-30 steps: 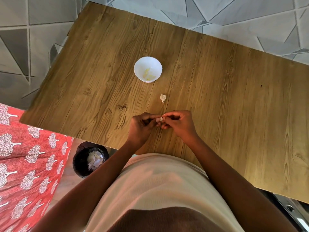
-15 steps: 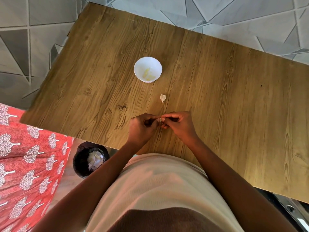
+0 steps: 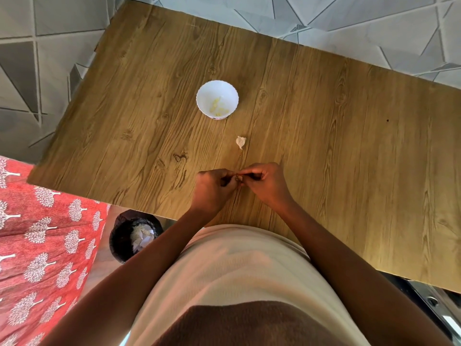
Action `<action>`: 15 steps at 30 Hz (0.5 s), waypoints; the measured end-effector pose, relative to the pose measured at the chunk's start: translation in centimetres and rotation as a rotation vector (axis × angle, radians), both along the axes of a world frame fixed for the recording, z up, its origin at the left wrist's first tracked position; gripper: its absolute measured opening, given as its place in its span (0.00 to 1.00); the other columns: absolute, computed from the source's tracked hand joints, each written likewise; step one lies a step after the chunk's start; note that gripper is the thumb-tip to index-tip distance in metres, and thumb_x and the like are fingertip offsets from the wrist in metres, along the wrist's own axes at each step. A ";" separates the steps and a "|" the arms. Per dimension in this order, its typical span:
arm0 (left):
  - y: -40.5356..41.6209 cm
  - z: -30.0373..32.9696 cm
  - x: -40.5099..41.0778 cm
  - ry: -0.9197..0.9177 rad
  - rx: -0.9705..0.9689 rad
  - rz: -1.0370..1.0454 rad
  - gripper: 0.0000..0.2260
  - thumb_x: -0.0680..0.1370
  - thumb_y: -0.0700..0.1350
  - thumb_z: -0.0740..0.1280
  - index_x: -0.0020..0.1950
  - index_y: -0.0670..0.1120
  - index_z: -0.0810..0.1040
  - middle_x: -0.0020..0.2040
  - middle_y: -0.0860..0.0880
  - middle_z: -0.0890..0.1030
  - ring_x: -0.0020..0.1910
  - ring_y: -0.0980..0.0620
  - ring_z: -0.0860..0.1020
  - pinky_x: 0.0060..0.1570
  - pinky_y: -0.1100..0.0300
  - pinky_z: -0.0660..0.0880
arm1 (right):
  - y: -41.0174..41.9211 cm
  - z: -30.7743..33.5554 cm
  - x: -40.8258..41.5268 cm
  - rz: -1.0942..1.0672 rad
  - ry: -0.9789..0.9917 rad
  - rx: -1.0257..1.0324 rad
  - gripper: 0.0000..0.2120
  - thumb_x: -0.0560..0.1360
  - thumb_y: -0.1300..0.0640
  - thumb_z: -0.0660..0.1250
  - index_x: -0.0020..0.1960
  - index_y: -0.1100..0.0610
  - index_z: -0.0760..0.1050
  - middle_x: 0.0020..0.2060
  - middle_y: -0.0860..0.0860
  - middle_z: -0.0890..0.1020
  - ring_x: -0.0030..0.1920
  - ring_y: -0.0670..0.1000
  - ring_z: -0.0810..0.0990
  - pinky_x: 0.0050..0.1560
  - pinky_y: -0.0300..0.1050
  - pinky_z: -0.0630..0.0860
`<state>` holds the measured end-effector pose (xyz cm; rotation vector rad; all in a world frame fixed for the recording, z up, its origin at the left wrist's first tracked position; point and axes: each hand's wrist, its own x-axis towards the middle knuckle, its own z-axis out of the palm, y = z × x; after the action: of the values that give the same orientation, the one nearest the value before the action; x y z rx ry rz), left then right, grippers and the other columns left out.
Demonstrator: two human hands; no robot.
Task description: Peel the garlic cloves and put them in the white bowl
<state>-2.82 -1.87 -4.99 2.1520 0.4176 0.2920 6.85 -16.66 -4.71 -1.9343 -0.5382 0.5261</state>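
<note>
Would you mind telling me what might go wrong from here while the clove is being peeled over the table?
Both hands, left hand and right hand, pinch a small clove that is mostly hidden; it may slip and drop onto the table. Peel could fall on the table, since the dark bin sits below its edge. A reach to the white bowl may knock the unpeeled clove lying between.

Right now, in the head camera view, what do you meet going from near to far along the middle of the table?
Left hand and right hand pinching a garlic clove → loose unpeeled garlic clove → white bowl holding peeled cloves → table's far edge.
</note>
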 end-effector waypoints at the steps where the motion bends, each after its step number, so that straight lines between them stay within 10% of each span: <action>1: -0.1 0.1 0.0 -0.004 -0.006 0.002 0.02 0.77 0.39 0.76 0.48 0.42 0.89 0.36 0.53 0.85 0.32 0.66 0.78 0.34 0.77 0.68 | 0.0 0.0 0.0 -0.003 -0.009 -0.006 0.07 0.74 0.67 0.74 0.51 0.61 0.87 0.43 0.52 0.88 0.42 0.46 0.87 0.48 0.43 0.83; 8: -0.2 0.2 0.0 -0.038 -0.085 0.025 0.02 0.78 0.40 0.75 0.49 0.43 0.88 0.38 0.54 0.85 0.34 0.62 0.81 0.35 0.71 0.74 | 0.0 0.1 0.0 -0.026 0.012 0.029 0.08 0.74 0.68 0.74 0.51 0.60 0.87 0.44 0.52 0.88 0.45 0.48 0.87 0.51 0.49 0.84; 15: -0.4 0.7 0.2 0.085 -0.576 0.177 0.04 0.80 0.35 0.71 0.50 0.39 0.86 0.39 0.47 0.88 0.38 0.50 0.86 0.43 0.59 0.84 | -0.1 0.2 0.0 -0.019 -0.006 0.091 0.08 0.73 0.68 0.75 0.51 0.61 0.86 0.44 0.52 0.88 0.45 0.49 0.87 0.50 0.49 0.83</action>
<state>-2.64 -2.25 -4.27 1.5697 0.6543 0.1527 6.83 -16.74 -4.56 -1.8531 -0.5382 0.4755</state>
